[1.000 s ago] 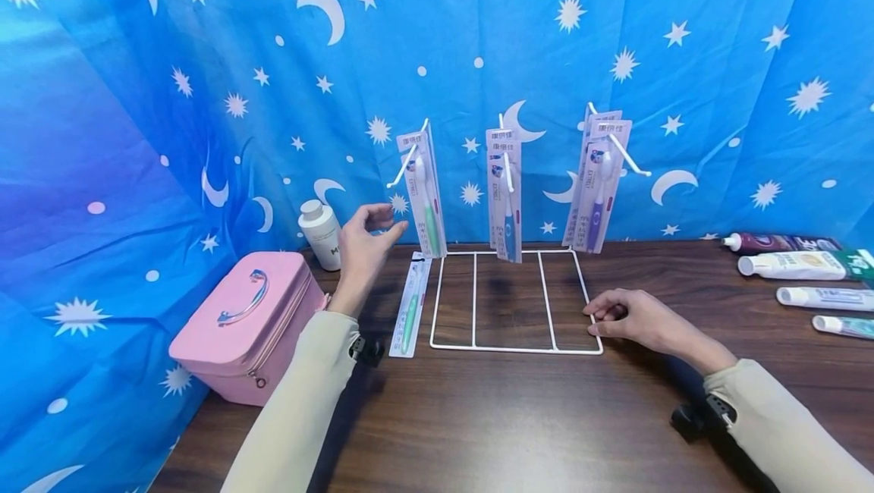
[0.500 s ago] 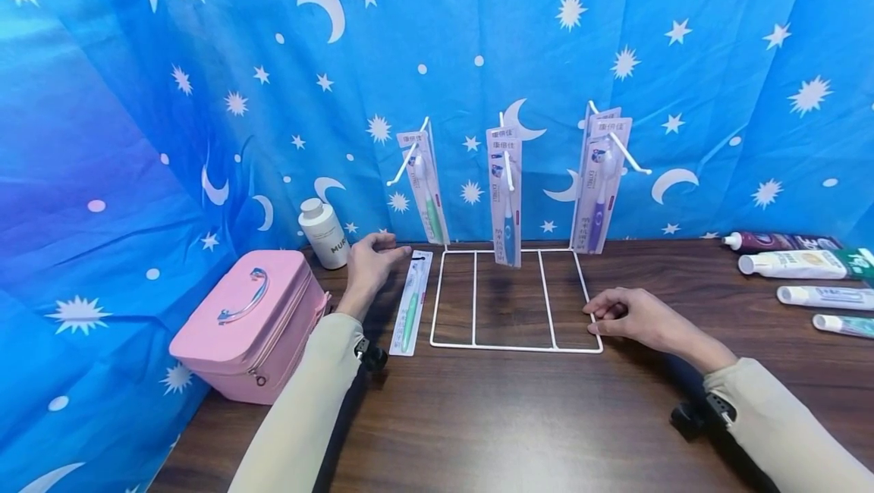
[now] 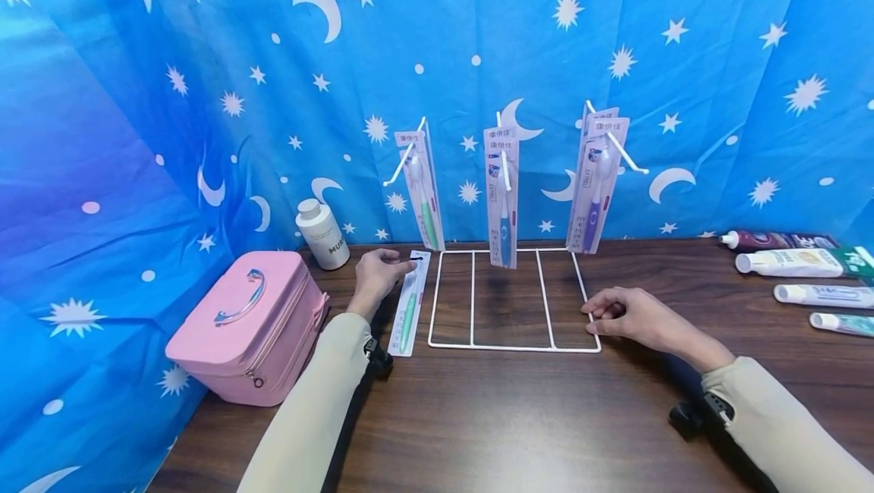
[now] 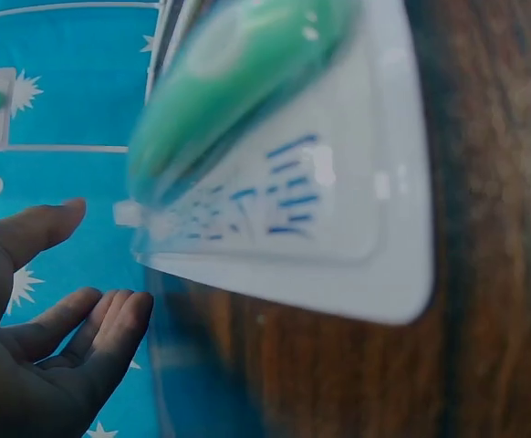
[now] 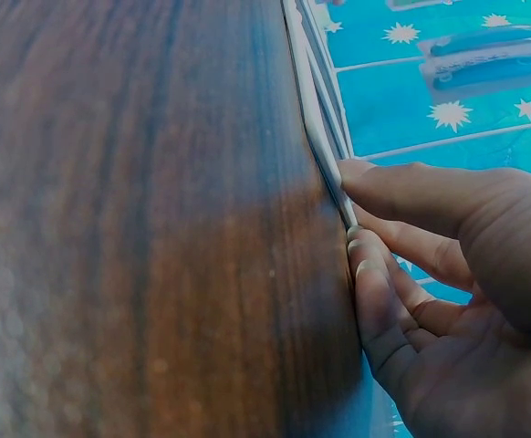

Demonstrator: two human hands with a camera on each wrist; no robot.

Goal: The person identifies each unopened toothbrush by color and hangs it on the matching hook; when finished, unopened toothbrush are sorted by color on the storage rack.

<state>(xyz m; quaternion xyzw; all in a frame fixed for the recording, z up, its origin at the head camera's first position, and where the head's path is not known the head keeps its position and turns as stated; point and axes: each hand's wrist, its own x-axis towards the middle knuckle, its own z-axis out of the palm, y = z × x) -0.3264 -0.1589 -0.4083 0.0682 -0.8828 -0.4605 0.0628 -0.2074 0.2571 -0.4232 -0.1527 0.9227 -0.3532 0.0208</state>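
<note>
My left hand (image 3: 378,278) is at the upper end of a packaged green toothbrush (image 3: 409,315), which lies on the table left of the rack. In the left wrist view the thumb and fingers are spread apart near the far end of the pack (image 4: 338,219). My right hand (image 3: 631,317) pinches the right side bar of the white wire rack (image 3: 515,349) between thumb and fingers, as the right wrist view also shows. From the rack's hooks hang packaged toothbrushes: green (image 3: 423,201) at left, blue (image 3: 503,208) in the middle, purple (image 3: 597,197) at right.
A pink case (image 3: 246,326) with a handle and a white bottle (image 3: 323,235) stand at the left. Several toothpaste tubes (image 3: 795,262) lie at the right. A blue star-patterned cloth (image 3: 423,15) hangs behind the wooden table (image 3: 519,425).
My left hand has come down and right, away from the hanging green toothbrush to the pack on the table. The hanging packs swung slightly and settled. My right hand stays on the rack.
</note>
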